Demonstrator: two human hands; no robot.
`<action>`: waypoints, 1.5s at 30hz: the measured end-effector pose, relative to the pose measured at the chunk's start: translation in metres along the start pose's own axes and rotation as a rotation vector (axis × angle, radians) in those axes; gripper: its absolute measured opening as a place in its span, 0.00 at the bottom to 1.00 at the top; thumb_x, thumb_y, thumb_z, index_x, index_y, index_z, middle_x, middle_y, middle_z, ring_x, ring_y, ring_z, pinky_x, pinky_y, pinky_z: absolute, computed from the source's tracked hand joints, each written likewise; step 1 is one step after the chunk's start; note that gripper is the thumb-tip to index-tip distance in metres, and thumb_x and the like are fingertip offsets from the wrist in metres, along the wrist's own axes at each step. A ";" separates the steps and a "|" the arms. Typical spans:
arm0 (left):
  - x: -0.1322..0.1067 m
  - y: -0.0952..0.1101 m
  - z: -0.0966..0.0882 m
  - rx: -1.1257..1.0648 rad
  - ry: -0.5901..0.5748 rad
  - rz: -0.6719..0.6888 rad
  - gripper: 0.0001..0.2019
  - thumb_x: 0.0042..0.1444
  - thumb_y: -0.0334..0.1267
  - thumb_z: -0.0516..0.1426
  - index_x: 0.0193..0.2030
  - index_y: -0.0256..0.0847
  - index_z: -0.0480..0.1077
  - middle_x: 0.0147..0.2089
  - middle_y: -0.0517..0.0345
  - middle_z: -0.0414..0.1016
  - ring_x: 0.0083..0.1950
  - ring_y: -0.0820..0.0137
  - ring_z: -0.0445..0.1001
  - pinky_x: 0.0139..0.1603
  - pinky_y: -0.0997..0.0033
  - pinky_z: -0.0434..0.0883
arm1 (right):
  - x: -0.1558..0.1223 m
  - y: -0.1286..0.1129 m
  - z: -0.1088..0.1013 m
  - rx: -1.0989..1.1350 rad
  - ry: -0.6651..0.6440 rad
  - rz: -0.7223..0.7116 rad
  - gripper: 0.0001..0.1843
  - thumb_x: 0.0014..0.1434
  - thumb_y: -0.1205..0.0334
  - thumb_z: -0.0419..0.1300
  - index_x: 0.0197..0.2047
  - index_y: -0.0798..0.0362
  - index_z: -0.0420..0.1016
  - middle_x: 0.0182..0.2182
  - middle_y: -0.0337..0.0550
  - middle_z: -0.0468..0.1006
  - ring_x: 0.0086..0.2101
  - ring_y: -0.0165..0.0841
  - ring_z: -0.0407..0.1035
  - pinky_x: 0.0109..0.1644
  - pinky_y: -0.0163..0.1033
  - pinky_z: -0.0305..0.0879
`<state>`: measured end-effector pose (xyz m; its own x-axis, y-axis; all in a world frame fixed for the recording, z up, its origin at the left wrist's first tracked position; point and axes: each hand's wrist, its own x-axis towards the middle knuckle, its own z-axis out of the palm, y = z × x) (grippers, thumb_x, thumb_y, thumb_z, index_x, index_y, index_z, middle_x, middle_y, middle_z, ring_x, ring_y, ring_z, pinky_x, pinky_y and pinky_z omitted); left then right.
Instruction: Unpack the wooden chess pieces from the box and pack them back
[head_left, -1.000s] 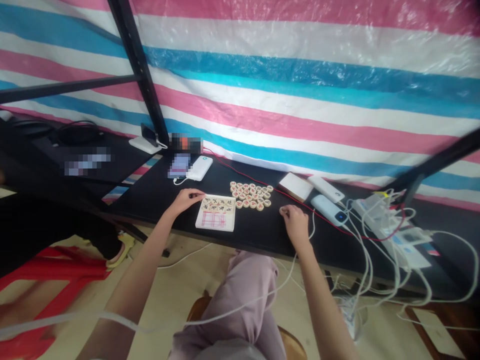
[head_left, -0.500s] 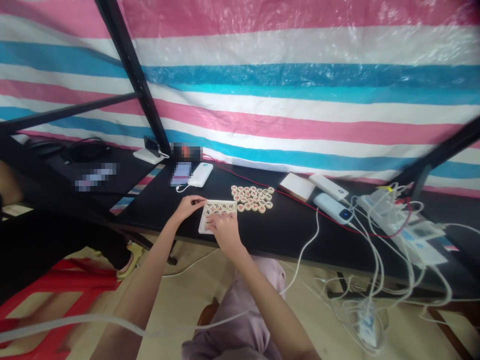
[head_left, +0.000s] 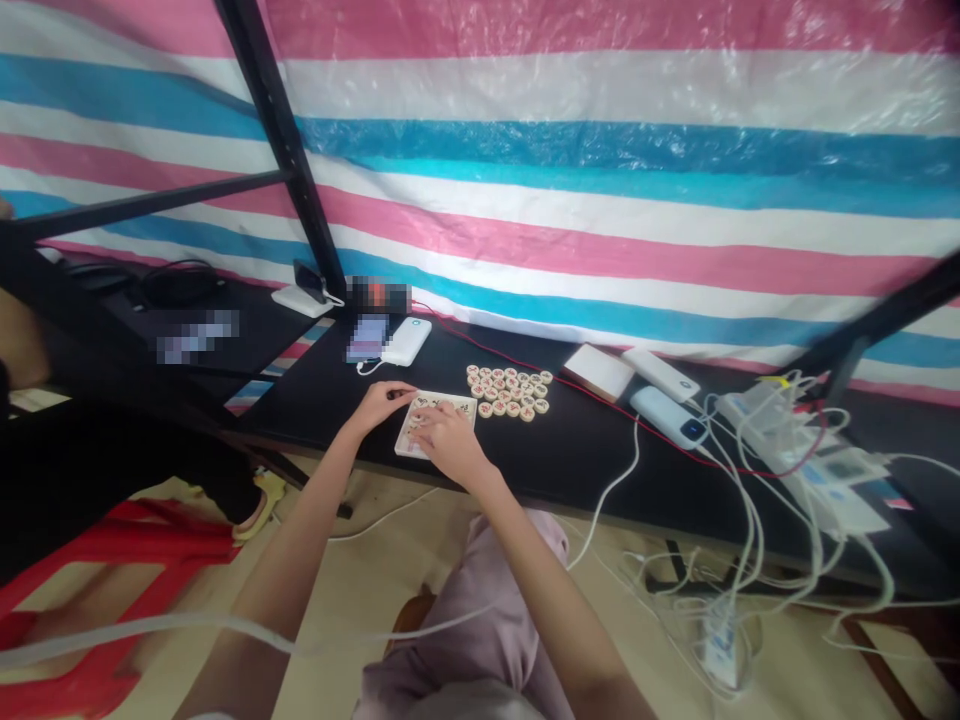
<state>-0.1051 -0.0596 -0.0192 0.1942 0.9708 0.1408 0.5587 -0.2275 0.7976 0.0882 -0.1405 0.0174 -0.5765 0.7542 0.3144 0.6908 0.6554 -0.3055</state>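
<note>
A small white board (head_left: 459, 402) with red lines lies near the front edge of the black table (head_left: 577, 450), with round wooden chess pieces in a row along its far side. My left hand (head_left: 381, 402) is at the board's far left corner, its fingers curled and pinched against it. My right hand (head_left: 448, 440) lies over the board and covers most of it. Its fingers are bent down onto the pieces there, and what they grip is hidden. A cluster of several loose round pieces (head_left: 510, 392) sits just right of the board.
Power banks (head_left: 405, 342) (head_left: 671, 418), a flat white box (head_left: 598, 372), a power strip (head_left: 780, 420) and tangled white cables (head_left: 742, 520) lie on the table's back and right. A black frame post (head_left: 281, 140) rises at the left. A red stool (head_left: 112, 570) stands left on the floor.
My right hand came from the table's right side across to the board and now rests further up it. My left hand stayed at the board's corner.
</note>
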 end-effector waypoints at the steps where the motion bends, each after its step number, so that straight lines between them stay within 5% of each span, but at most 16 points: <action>1: 0.000 0.000 0.000 -0.006 -0.003 0.002 0.20 0.50 0.51 0.58 0.40 0.35 0.77 0.35 0.52 0.78 0.34 0.68 0.71 0.35 0.71 0.63 | 0.000 -0.001 -0.001 -0.023 -0.003 -0.003 0.13 0.62 0.62 0.53 0.38 0.46 0.80 0.52 0.37 0.71 0.48 0.37 0.58 0.49 0.44 0.56; 7: 0.000 -0.001 0.000 -0.012 -0.013 0.010 0.20 0.51 0.51 0.58 0.40 0.36 0.77 0.38 0.52 0.79 0.36 0.67 0.70 0.37 0.71 0.63 | -0.006 0.009 -0.006 0.007 0.067 0.006 0.14 0.61 0.61 0.54 0.49 0.43 0.74 0.56 0.40 0.66 0.51 0.38 0.57 0.51 0.45 0.56; 12: -0.001 0.000 -0.001 0.039 0.001 0.008 0.19 0.51 0.50 0.58 0.39 0.37 0.77 0.38 0.52 0.79 0.34 0.68 0.69 0.36 0.71 0.62 | -0.044 0.082 -0.027 -0.089 0.343 0.408 0.19 0.61 0.62 0.52 0.55 0.49 0.69 0.58 0.50 0.62 0.55 0.43 0.55 0.53 0.49 0.57; 14: -0.001 0.001 -0.001 0.032 -0.004 0.016 0.19 0.51 0.50 0.57 0.39 0.37 0.78 0.38 0.52 0.79 0.34 0.68 0.69 0.36 0.71 0.62 | -0.065 0.115 -0.041 -0.167 0.345 0.546 0.20 0.61 0.62 0.51 0.56 0.49 0.67 0.58 0.51 0.63 0.53 0.45 0.56 0.48 0.49 0.59; 19: 0.000 0.001 -0.003 -0.003 -0.009 -0.005 0.20 0.50 0.51 0.58 0.40 0.36 0.77 0.37 0.52 0.79 0.34 0.68 0.70 0.36 0.71 0.63 | -0.101 0.151 -0.066 -0.297 0.188 0.392 0.11 0.61 0.59 0.54 0.44 0.44 0.75 0.52 0.42 0.71 0.51 0.42 0.60 0.47 0.48 0.56; 26: -0.001 0.002 -0.002 0.002 0.005 -0.010 0.20 0.49 0.51 0.59 0.40 0.37 0.78 0.37 0.53 0.79 0.34 0.68 0.69 0.35 0.71 0.62 | -0.113 0.142 -0.056 -0.330 0.199 0.338 0.09 0.61 0.60 0.54 0.42 0.53 0.71 0.49 0.48 0.73 0.52 0.40 0.62 0.47 0.43 0.54; 30: -0.001 0.002 0.000 -0.013 0.013 -0.006 0.19 0.49 0.50 0.59 0.39 0.36 0.78 0.36 0.52 0.79 0.34 0.68 0.70 0.35 0.72 0.63 | -0.116 0.136 -0.051 -0.338 0.242 0.398 0.07 0.62 0.60 0.52 0.38 0.53 0.70 0.39 0.46 0.77 0.42 0.37 0.68 0.42 0.40 0.52; 35: -0.002 0.000 0.001 -0.017 0.023 0.002 0.18 0.49 0.50 0.59 0.39 0.37 0.78 0.34 0.53 0.79 0.34 0.68 0.70 0.35 0.71 0.63 | -0.114 0.122 -0.050 -0.216 0.405 0.426 0.10 0.61 0.55 0.54 0.34 0.51 0.71 0.36 0.41 0.79 0.37 0.36 0.70 0.46 0.42 0.49; 38: -0.002 -0.002 0.001 -0.025 0.016 0.014 0.18 0.50 0.49 0.58 0.39 0.37 0.78 0.33 0.54 0.78 0.33 0.68 0.71 0.35 0.72 0.64 | -0.101 0.097 -0.044 -0.022 0.466 0.411 0.12 0.60 0.51 0.55 0.36 0.50 0.72 0.37 0.40 0.79 0.36 0.34 0.71 0.45 0.41 0.50; 45: -0.002 0.000 0.000 -0.031 0.008 0.017 0.19 0.50 0.50 0.59 0.39 0.37 0.78 0.34 0.53 0.78 0.35 0.68 0.72 0.36 0.71 0.64 | -0.036 0.022 -0.011 0.151 0.281 0.137 0.07 0.61 0.57 0.55 0.37 0.48 0.72 0.38 0.39 0.80 0.38 0.32 0.71 0.49 0.43 0.48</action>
<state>-0.1058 -0.0618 -0.0194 0.1968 0.9675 0.1587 0.5301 -0.2411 0.8130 0.1292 -0.1536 0.0093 -0.3255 0.8086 0.4902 0.6690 0.5633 -0.4849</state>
